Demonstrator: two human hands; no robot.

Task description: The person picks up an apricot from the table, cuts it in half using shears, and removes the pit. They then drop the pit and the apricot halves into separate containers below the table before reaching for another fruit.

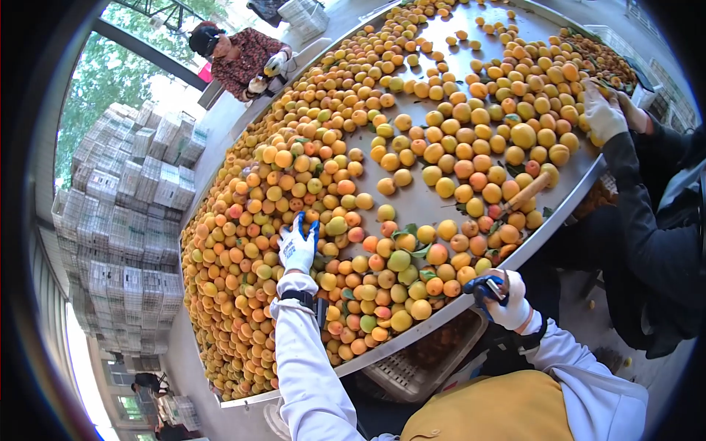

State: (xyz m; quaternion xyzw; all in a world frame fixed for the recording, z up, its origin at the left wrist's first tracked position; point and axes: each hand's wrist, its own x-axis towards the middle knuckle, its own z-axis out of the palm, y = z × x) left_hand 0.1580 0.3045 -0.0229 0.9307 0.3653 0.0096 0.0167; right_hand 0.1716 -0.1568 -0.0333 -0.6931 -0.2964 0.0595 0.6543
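My left hand (298, 243), in a white glove with blue fingers, reaches over a dense pile of apricots (242, 248). Its fingers are apart, touching or just above the fruit; the palm side is hidden. Near the table's front edge, my right hand (504, 300), gloved the same way, is closed around a small tool (493, 286) with a shiny metal part. Most of that tool is covered by the fingers, so its kind is unclear. Among the apricots to the right lies a wooden-handled tool (528, 193), its far end hidden in fruit and leaves.
The metal sorting table (422, 212) has a raised rim. Beneath its front edge sits a plastic crate (405, 377). A co-worker's gloved hands (604, 113) are at the right; another person (242, 60) works across the table. Stacked crates (132, 220) stand at left.
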